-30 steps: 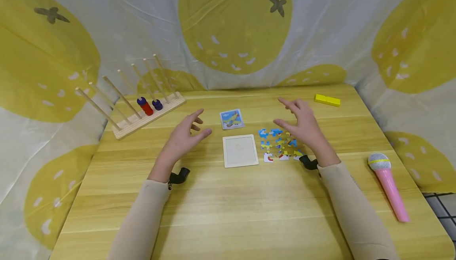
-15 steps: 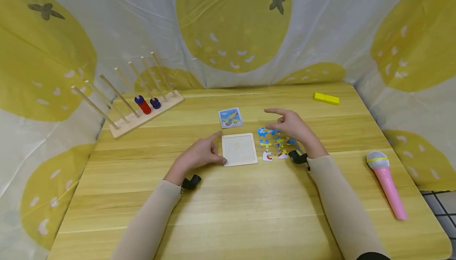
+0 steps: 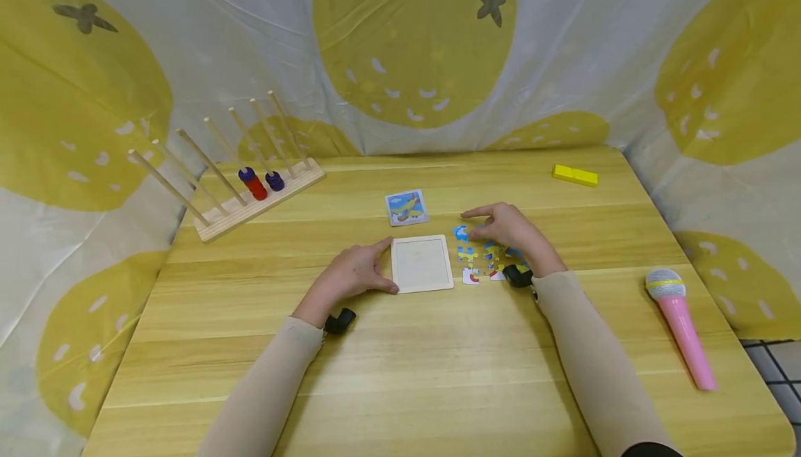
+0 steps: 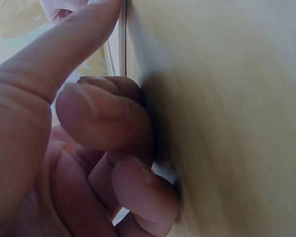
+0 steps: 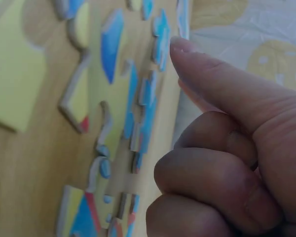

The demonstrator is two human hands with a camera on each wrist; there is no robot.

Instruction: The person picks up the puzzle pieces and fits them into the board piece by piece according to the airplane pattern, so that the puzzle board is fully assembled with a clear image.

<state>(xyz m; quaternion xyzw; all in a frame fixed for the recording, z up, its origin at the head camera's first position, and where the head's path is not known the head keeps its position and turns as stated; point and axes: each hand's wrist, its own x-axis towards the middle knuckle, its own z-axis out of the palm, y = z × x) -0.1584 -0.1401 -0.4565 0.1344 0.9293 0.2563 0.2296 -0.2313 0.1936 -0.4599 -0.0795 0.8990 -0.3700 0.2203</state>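
Note:
In the head view my left hand [image 3: 353, 270] is at the left side of a square, pale wooden puzzle tray [image 3: 422, 264]. Its index fingertip and thumb tip touch the tray near the two left corners. The left wrist view shows the thumb stretched to the tray's edge and other fingers curled at the tabletop. Over loose jigsaw pieces [image 3: 466, 254] right of the tray is my right hand [image 3: 508, 226], thumb and index finger extended and apart. Its other fingers are curled and hold nothing. The thumb tip is near a blue piece [image 5: 161, 39]; contact is unclear. The hand hides some pieces.
A picture card [image 3: 407, 207] with a yellow plane lies behind the tray. Far left stands a wooden peg rack [image 3: 234, 219] with red and purple rings. A yellow block [image 3: 574, 175] lies back right, and a pink toy microphone [image 3: 685, 332] near the right edge.
My left hand has moved right to the tray's left edge. My right hand has come left and lower over the pieces, its lower fingers now curled. The tray has stayed in place.

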